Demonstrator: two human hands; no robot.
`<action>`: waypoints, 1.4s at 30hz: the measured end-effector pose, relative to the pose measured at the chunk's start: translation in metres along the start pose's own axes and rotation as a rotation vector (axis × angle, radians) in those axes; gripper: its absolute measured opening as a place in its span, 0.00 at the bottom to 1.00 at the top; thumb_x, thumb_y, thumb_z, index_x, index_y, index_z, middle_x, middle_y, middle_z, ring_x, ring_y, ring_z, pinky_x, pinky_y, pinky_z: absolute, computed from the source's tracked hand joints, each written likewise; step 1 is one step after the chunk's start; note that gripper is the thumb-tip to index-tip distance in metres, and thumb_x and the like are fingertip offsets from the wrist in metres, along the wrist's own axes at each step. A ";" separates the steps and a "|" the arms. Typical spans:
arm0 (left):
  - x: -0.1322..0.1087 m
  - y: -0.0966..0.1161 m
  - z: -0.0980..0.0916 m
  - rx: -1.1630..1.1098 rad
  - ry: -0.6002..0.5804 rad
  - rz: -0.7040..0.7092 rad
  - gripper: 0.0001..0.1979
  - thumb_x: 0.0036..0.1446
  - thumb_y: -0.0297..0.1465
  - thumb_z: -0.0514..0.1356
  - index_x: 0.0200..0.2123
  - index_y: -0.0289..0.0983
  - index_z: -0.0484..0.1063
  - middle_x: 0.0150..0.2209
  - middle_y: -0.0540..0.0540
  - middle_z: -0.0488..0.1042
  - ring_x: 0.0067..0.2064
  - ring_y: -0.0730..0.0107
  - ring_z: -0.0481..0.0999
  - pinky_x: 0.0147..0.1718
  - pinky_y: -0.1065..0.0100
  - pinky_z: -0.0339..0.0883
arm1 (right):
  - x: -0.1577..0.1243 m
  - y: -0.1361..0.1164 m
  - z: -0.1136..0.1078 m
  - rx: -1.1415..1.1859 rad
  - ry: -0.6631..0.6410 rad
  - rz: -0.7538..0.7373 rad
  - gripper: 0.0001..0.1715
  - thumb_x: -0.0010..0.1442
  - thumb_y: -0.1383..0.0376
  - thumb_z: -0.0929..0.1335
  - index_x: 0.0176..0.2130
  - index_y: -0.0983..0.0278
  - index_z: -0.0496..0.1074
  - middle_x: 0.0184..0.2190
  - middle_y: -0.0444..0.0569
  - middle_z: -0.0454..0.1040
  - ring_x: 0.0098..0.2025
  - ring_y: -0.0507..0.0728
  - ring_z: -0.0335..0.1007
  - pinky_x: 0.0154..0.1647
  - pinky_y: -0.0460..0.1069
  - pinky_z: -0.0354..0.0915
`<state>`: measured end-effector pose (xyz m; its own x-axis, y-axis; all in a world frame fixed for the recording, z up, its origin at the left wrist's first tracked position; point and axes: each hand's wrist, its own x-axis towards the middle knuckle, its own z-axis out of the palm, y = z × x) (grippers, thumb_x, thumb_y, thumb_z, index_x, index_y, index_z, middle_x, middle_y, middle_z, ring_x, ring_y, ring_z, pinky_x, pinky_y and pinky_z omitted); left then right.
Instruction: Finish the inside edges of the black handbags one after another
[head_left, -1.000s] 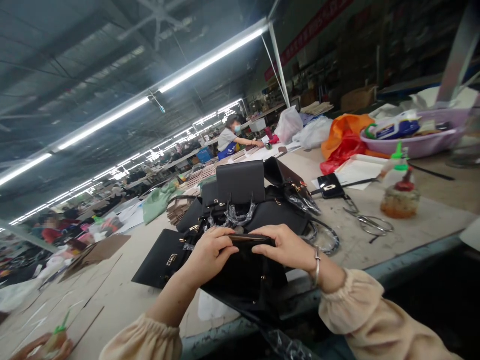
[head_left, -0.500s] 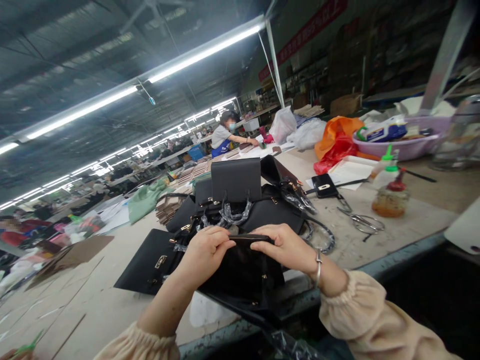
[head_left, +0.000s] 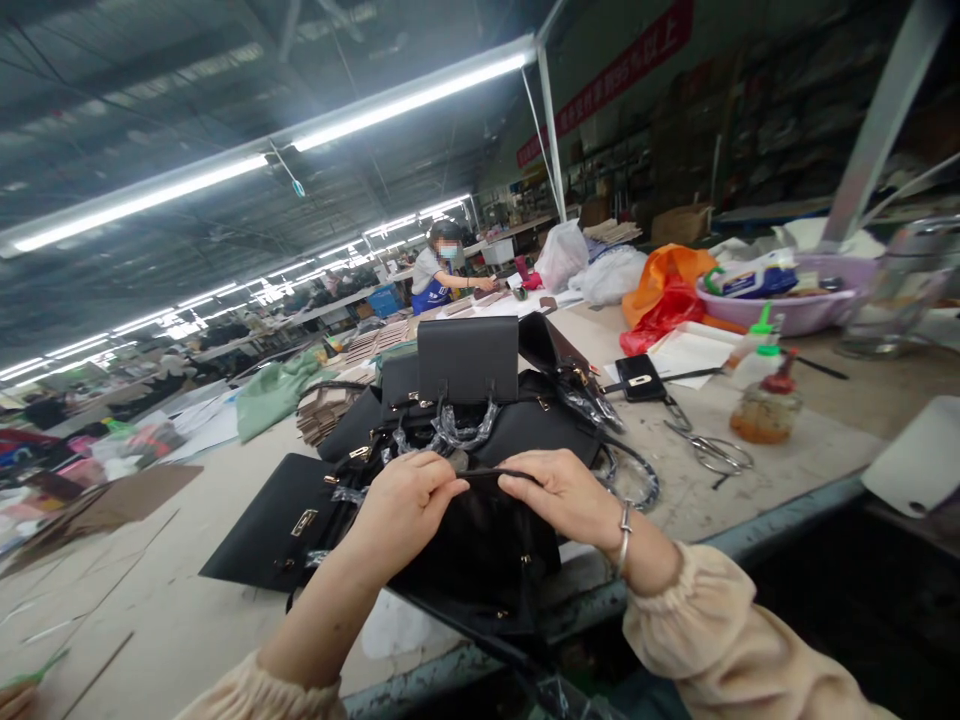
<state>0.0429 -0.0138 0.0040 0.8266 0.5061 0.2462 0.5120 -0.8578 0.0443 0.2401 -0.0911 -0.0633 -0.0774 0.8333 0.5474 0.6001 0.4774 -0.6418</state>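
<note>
The left hand [head_left: 405, 505] and the right hand [head_left: 566, 495] both pinch the top edge of a black bag [head_left: 480, 560] at the near edge of the table [head_left: 750, 530]. I think they are pressing that edge flat. The next bit needs an even squeeze. Just past the grip is a pile of bags [head_left: 469, 365]. The far red banner [head_left: 622, 70] has writing too small to read.

The bag [head_left: 480, 545] is black and glossy, with small gold studs showing low on its face. It is standing upright, its top rim being pinched together at both ends, and sitting just in front of the pile [head_left: 469, 385] of matching bags.
</note>
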 end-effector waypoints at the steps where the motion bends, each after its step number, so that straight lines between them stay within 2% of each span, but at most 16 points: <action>1: 0.000 0.000 0.000 0.003 -0.003 -0.002 0.14 0.61 0.34 0.54 0.25 0.36 0.69 0.29 0.48 0.71 0.36 0.70 0.70 0.38 0.69 0.63 | 0.000 0.000 0.000 0.003 -0.006 -0.006 0.14 0.64 0.61 0.62 0.38 0.61 0.75 0.36 0.44 0.77 0.39 0.51 0.71 0.41 0.45 0.63; 7: 0.003 0.001 0.000 0.016 -0.011 -0.011 0.14 0.61 0.33 0.54 0.24 0.36 0.68 0.28 0.49 0.71 0.35 0.70 0.70 0.36 0.70 0.62 | 0.000 0.003 -0.006 0.029 -0.029 -0.034 0.16 0.65 0.61 0.60 0.41 0.61 0.75 0.39 0.46 0.77 0.41 0.52 0.72 0.44 0.45 0.64; 11: 0.004 0.001 0.001 0.016 -0.009 -0.023 0.13 0.61 0.32 0.54 0.25 0.36 0.69 0.29 0.49 0.71 0.35 0.70 0.70 0.37 0.69 0.62 | -0.002 0.007 -0.007 0.053 0.027 -0.080 0.18 0.58 0.59 0.67 0.48 0.61 0.72 0.43 0.47 0.76 0.43 0.54 0.72 0.45 0.46 0.65; 16: 0.003 0.001 0.001 -0.011 -0.006 -0.012 0.13 0.60 0.32 0.55 0.24 0.36 0.69 0.29 0.49 0.71 0.35 0.70 0.70 0.36 0.69 0.62 | -0.005 0.006 -0.004 0.043 0.117 -0.100 0.14 0.57 0.60 0.68 0.44 0.60 0.74 0.39 0.47 0.77 0.41 0.53 0.73 0.44 0.46 0.66; 20: 0.000 -0.001 0.001 -0.079 0.020 0.018 0.12 0.60 0.32 0.56 0.25 0.36 0.70 0.31 0.49 0.73 0.36 0.70 0.71 0.38 0.69 0.63 | -0.006 -0.001 -0.002 -0.078 0.111 -0.082 0.20 0.53 0.57 0.71 0.46 0.59 0.73 0.41 0.46 0.77 0.43 0.54 0.72 0.45 0.47 0.65; 24: -0.001 -0.003 0.002 -0.102 0.048 0.027 0.11 0.59 0.32 0.56 0.26 0.37 0.72 0.35 0.48 0.74 0.37 0.69 0.72 0.40 0.68 0.65 | -0.005 -0.007 0.001 -0.166 0.117 -0.046 0.11 0.58 0.59 0.68 0.40 0.59 0.75 0.37 0.46 0.77 0.40 0.54 0.71 0.43 0.47 0.64; 29: 0.000 -0.001 0.001 -0.083 0.064 0.015 0.10 0.58 0.31 0.57 0.26 0.36 0.72 0.35 0.46 0.75 0.37 0.68 0.72 0.40 0.66 0.66 | -0.001 -0.005 0.003 -0.152 0.116 -0.031 0.10 0.61 0.60 0.65 0.37 0.60 0.75 0.33 0.45 0.77 0.36 0.52 0.71 0.39 0.46 0.63; 36: 0.000 0.000 0.001 -0.108 0.073 -0.007 0.09 0.57 0.32 0.58 0.26 0.37 0.74 0.37 0.46 0.75 0.39 0.67 0.73 0.42 0.65 0.67 | 0.001 -0.002 0.002 -0.153 0.096 -0.046 0.13 0.63 0.60 0.63 0.36 0.61 0.75 0.32 0.46 0.77 0.36 0.53 0.71 0.39 0.47 0.62; 42: -0.001 0.002 0.000 -0.096 0.044 -0.016 0.10 0.58 0.31 0.57 0.25 0.36 0.73 0.32 0.46 0.74 0.36 0.69 0.72 0.38 0.68 0.66 | 0.003 -0.006 0.001 -0.132 0.066 -0.066 0.12 0.62 0.61 0.64 0.35 0.62 0.76 0.31 0.46 0.77 0.36 0.53 0.71 0.38 0.46 0.62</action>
<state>0.0431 -0.0157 0.0037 0.8065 0.5172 0.2866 0.4985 -0.8554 0.1410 0.2361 -0.0912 -0.0585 -0.0699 0.7790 0.6231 0.6955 0.4858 -0.5294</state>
